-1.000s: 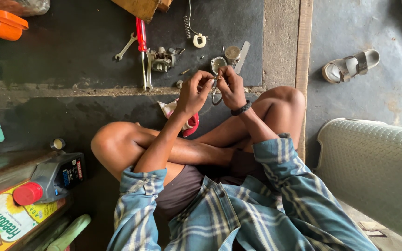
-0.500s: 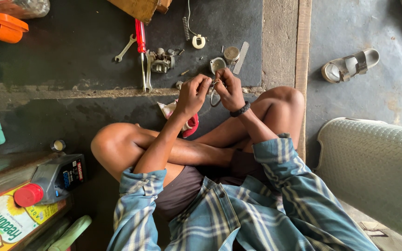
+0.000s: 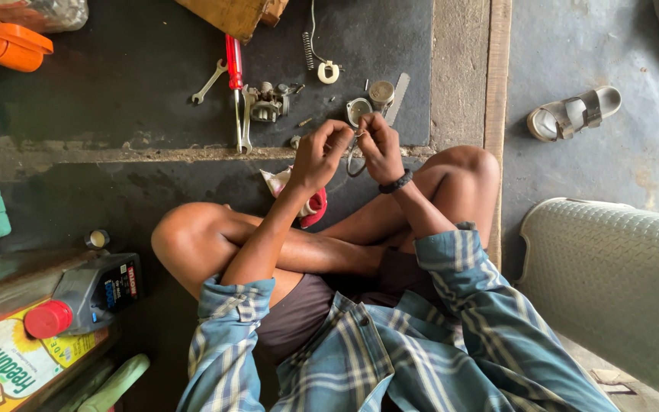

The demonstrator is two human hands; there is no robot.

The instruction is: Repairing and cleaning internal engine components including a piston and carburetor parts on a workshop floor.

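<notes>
I sit cross-legged on a dark floor with both hands raised in front of my knees. My left hand (image 3: 316, 155) and my right hand (image 3: 380, 145), which wears a black wristband, pinch a small metal part (image 3: 358, 138) between the fingertips. A thin loop hangs down from it. Just beyond the hands lie a small metal bowl (image 3: 357, 110), a round metal cap (image 3: 380, 93) and a flat metal file (image 3: 400, 87). A carburettor body (image 3: 268, 102) lies to the left of them.
A red-handled screwdriver (image 3: 233, 62), two spanners (image 3: 208, 82) and a spring with a ring (image 3: 327, 72) lie on the black mat. A grey oil bottle (image 3: 89, 294) and yellow can (image 3: 1, 366) stand at the left. A sandal (image 3: 573, 113) and grey ribbed plastic seat (image 3: 612, 275) are at the right.
Both hands stay together on the small part; only the fingers shift slightly. Nothing else has moved.
</notes>
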